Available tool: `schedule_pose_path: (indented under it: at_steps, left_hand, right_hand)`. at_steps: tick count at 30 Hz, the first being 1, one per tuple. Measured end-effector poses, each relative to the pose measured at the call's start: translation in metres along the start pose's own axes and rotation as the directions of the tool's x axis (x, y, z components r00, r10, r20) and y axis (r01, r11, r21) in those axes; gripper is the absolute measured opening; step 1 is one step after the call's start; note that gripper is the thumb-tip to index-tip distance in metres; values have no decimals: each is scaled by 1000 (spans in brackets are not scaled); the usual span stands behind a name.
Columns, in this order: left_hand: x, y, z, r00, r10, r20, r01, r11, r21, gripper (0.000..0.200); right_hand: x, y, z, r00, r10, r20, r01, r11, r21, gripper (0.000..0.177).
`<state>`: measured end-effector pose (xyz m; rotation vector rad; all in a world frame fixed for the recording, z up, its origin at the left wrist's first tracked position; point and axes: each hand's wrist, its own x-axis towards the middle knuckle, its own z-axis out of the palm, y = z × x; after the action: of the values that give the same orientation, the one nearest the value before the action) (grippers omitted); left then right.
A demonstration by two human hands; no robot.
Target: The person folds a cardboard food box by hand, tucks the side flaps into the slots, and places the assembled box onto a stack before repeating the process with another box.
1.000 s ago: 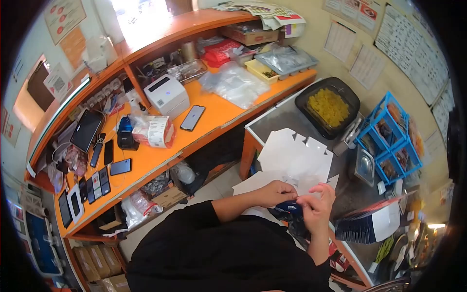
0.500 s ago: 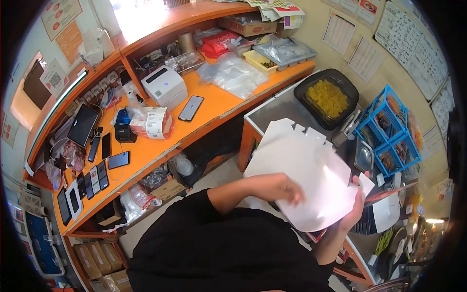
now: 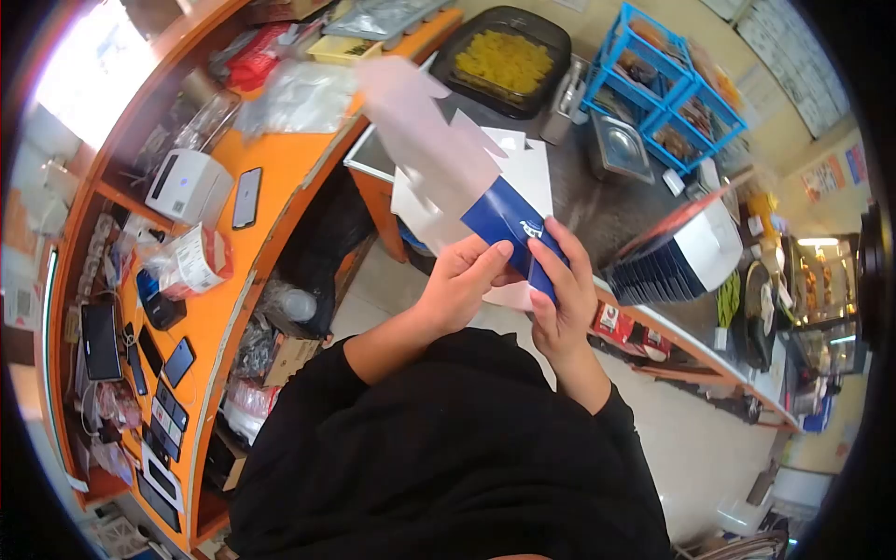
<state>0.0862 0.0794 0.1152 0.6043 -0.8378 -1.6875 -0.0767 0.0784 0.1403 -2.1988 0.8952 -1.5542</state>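
Note:
Both hands hold a cardboard box blank (image 3: 509, 219), blue printed on one face and white on the other, partly folded. My left hand (image 3: 464, 278) pinches its lower left side, thumb lying on the blue panel. My right hand (image 3: 565, 294) grips the right end, fingers over the blue face and thumb below. The blank's long white flap stretches up and left, blurred by motion. Beneath it, more white cardboard blanks (image 3: 530, 173) lie on the grey counter. Right of my hands stands a nested stack of blue-and-white boxes (image 3: 667, 266).
A black tray of yellow food (image 3: 504, 61) sits at the back, beside blue baskets (image 3: 667, 79) and a steel container (image 3: 619, 149). On the orange desk (image 3: 280, 191) to the left are a white printer (image 3: 189, 191), a phone (image 3: 246, 198) and plastic bags (image 3: 299, 98).
My view has turned right. The large white face has given way to a blue panel as the blank was turned and folded. My left hand, earlier moving over the white face, now grips it.

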Motion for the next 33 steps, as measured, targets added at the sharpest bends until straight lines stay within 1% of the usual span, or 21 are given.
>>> schedule_pose_path:
  at_steps: [2, 4, 7, 9, 10, 11, 13, 15, 17, 19, 20, 21, 23, 24, 26, 27, 28, 29, 31, 32, 33]
  left_hand:
    - [-1, -1, 4, 997, 49, 64, -43, 994, -98, 25]
    - [-1, -2, 6, 985, 119, 123, -94, 978, -188, 25]
    - [1, -1, 6, 983, 159, 90, -133, 959, -250, 24]
    - [3, -1, 2, 985, 145, 90, -126, 973, -193, 22]
    - [1, -3, 6, 985, 155, 73, -141, 976, -165, 21]
    - [1, -3, 8, 984, 167, 53, -159, 978, -137, 20]
    - [3, -6, 4, 988, 152, 11, -153, 986, 73, 18]
    - [6, -5, 5, 995, 94, -39, -87, 986, 141, 18]
    - [6, -9, 10, 993, 99, -68, -95, 994, 62, 19]
    - [4, -12, 18, 990, 107, -95, -106, 994, 17, 19]
    - [5, -16, 12, 997, 65, -45, -62, 996, 65, 18]
    - [5, -20, 12, 996, 47, -69, -44, 998, 52, 19]
    - [4, -27, 12, 994, 12, -111, -10, 1000, 23, 20]
    - [4, -26, 9, 992, -47, -120, 42, 998, -40, 21]
    - [-2, -24, 5, 998, -1, -65, 3, 999, 38, 22]
    - [-6, -22, 2, 999, 26, -38, -22, 996, 85, 23]
    - [-8, -21, 2, 985, 170, 19, -169, 949, 267, 24]
    - [-11, -15, -4, 988, 126, 91, -152, 912, 381, 25]
    - [-20, -2, -17, 981, 9, 196, -121, 814, 568, 25]
    - [-24, -4, -26, 969, -55, 240, -115, 761, 639, 26]
    - [-26, -19, -43, 954, -122, 275, -101, 732, 674, 27]
  right_hand:
    - [-1, 3, 2, 1000, 5, -23, -5, 1000, 11, 45]
    - [-3, 3, 0, 999, -44, -19, 44, 999, 24, 43]
    - [-6, 1, -4, 992, -125, 23, 124, 992, 26, 39]
    - [-6, 2, -5, 974, -210, 90, 210, 978, 12, 38]
    - [-8, 2, -4, 976, -205, 67, 207, 978, -28, 37]
    - [-11, 3, -3, 986, -156, 59, 158, 986, -42, 37]
    - [-15, 4, -1, 997, -63, 45, 66, 996, -62, 37]
    - [-16, 3, 2, 999, -36, 7, 37, 998, -50, 36]
    - [-19, 5, 7, 999, -35, -26, 33, 997, -72, 35]
    - [-23, 8, 13, 997, 15, -72, -20, 998, -67, 34]
    - [-23, 10, 16, 996, 42, -80, -52, 989, -136, 34]
    - [-23, 14, 19, 994, 67, -91, -85, 975, -207, 35]
    - [-25, 22, 23, 995, 91, -41, -99, 962, -255, 40]
    - [-26, 23, 24, 995, 104, -12, -103, 956, -275, 41]
    - [-29, 17, 24, 992, 113, 55, -87, 932, -352, 46]
    - [-33, 15, 25, 991, 126, 42, -112, 963, -245, 48]
    - [-35, 16, 27, 991, 130, 29, -125, 984, -130, 50]
    - [-38, 16, 28, 991, 134, 23, -134, 991, -9, 53]
    - [-45, 15, 23, 916, 402, 16, -396, 895, 203, 63]
    - [-60, 28, 20, 827, 559, 63, -556, 796, 241, 66]
    - [-75, 45, 17, 707, 696, 124, -700, 665, 260, 69]
